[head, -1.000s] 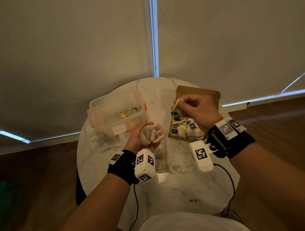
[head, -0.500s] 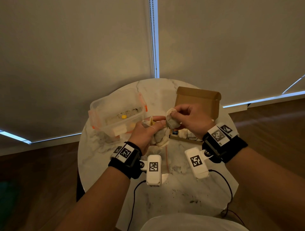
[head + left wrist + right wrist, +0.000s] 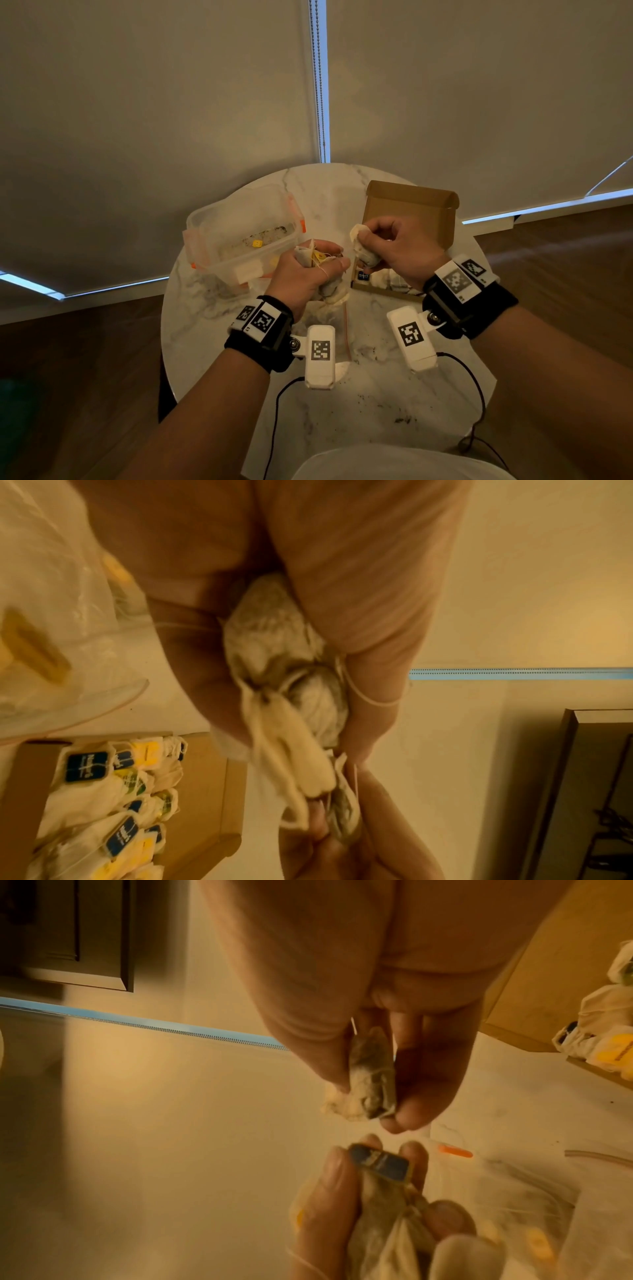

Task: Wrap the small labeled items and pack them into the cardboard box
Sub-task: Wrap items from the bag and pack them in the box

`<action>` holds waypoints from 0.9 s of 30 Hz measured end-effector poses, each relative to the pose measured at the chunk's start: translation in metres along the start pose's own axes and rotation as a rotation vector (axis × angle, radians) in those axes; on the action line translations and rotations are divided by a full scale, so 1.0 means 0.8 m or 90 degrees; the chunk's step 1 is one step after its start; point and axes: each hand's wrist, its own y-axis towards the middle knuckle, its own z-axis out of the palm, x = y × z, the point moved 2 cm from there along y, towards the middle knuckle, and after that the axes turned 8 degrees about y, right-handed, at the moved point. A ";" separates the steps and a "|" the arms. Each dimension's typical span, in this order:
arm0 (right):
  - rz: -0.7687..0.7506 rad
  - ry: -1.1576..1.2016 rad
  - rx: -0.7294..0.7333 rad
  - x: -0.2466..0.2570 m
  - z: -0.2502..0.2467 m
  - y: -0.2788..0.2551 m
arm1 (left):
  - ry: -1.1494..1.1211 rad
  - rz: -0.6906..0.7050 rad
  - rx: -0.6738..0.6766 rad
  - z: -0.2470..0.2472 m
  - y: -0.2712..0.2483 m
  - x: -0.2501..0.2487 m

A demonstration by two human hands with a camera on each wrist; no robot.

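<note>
- Currently the tea bag (image 3: 371, 1077) is pinched in the right hand (image 3: 399, 248), long axis roughly along the fingers.
- Just left of that grip, the left hand (image 3: 301, 274) clutches a bunch of tea bags (image 3: 291, 685) (strings trailing).
- Below the right hand sits the open cardboard box (image 3: 407, 202), partly packed; table edge beyond.

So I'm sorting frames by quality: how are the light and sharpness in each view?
Head: dim, sharp, wide-angle bending at the edges. Left wrist: orange cast, bags motion-smeared. Right wrist: orange cast, bag soft, lower bags blurrier.
</note>
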 end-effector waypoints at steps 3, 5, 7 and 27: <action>-0.009 -0.062 0.003 -0.003 -0.008 0.003 | 0.012 0.009 -0.020 -0.006 0.002 -0.003; -0.024 -0.110 0.007 -0.004 -0.012 0.004 | 0.028 0.030 -0.027 -0.008 0.002 -0.007; -0.030 -0.108 0.005 -0.005 -0.014 0.003 | 0.046 0.036 -0.030 -0.008 0.001 -0.009; -0.083 0.088 -0.149 0.002 -0.021 0.011 | 0.276 -0.046 0.192 -0.004 -0.018 -0.011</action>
